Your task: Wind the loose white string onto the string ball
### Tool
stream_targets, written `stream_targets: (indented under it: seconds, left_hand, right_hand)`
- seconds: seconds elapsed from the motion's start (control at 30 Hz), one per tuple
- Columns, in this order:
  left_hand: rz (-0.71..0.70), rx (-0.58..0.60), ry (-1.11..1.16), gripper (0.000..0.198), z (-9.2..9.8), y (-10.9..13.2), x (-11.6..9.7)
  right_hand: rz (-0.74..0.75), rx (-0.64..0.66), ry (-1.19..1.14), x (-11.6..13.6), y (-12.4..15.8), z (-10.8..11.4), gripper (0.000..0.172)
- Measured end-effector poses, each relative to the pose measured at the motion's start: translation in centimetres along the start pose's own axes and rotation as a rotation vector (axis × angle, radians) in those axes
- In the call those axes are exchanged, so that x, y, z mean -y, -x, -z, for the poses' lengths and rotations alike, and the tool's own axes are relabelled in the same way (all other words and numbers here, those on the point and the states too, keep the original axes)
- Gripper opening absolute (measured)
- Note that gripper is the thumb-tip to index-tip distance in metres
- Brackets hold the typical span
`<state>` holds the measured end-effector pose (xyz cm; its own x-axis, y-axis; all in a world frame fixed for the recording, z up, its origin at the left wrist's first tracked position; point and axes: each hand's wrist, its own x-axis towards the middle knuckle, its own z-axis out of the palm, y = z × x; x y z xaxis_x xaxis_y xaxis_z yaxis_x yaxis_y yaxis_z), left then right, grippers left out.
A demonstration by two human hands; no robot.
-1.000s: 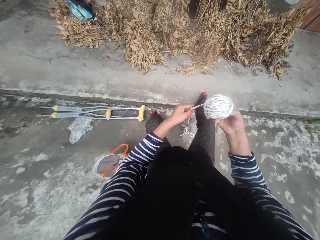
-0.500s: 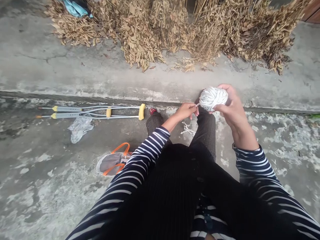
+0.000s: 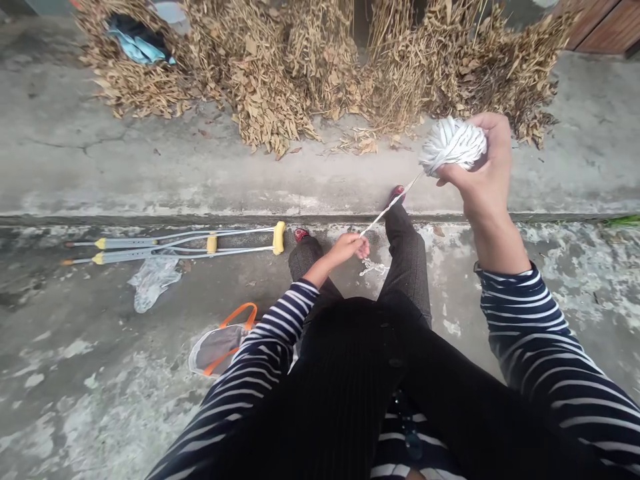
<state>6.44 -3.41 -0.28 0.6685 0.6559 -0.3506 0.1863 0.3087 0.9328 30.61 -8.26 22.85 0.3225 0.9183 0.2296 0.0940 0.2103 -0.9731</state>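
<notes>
A white ball of yarn [image 3: 453, 147] with dark flecks is gripped in my right hand [image 3: 487, 170], raised over the concrete step. From the ball a taut white strand [image 3: 393, 203] slants down to my left hand [image 3: 349, 248], whose fingers are closed on it. Below that hand, a loose tangle of white yarn [image 3: 374, 267] shows between my legs near the ground. The palm side of my right hand is partly hidden by the ball.
A pair of crutches [image 3: 185, 245] with yellow pads lies on the ground to the left, beside a crumpled clear plastic bag [image 3: 154, 280]. A grey bag with orange handles [image 3: 216, 347] is by my left arm. Dried plants [image 3: 310, 73] line the concrete step [image 3: 200, 173].
My hands have moved apart: the right went up and right with the yarn ball, the left came down and left. The strand between them is now long and taut.
</notes>
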Motion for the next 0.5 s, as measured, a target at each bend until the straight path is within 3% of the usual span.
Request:
stream_targets:
  seconds: [0.13,0.2,0.27,0.33,0.4,0.5]
  left_hand:
    - [0.127,-0.23,-0.353,0.008,4.6,1.3,0.5]
    - [0.094,-0.333,-0.453,0.025,5.2,0.7,-1.0]
    - [-0.044,-0.345,-0.355,0.05,4.1,-0.4,-3.5]
    - [-0.234,-0.288,-0.105,0.059,1.7,-1.6,-6.4]
    - [-0.373,-0.207,0.136,0.059,-1.0,-2.4,-9.0]
    - [-0.381,-0.129,0.29,0.042,-3.7,-2.5,-11.3]
  right_hand:
    - [0.155,-0.037,0.107,-1.4,-0.3,0.4,0.06]
    - [0.128,-0.003,0.058,-2.1,0.1,-0.6,0.063]
    - [0.033,0.071,-0.002,-2.7,0.5,-2.0,0.067]
    - [-0.106,0.167,-0.073,-3.2,0.9,-3.4,0.068]
    - [-0.232,0.219,-0.145,-3.7,1.1,-4.3,0.066]
    - [-0.328,0.189,-0.224,-4.2,1.2,-4.3,0.064]
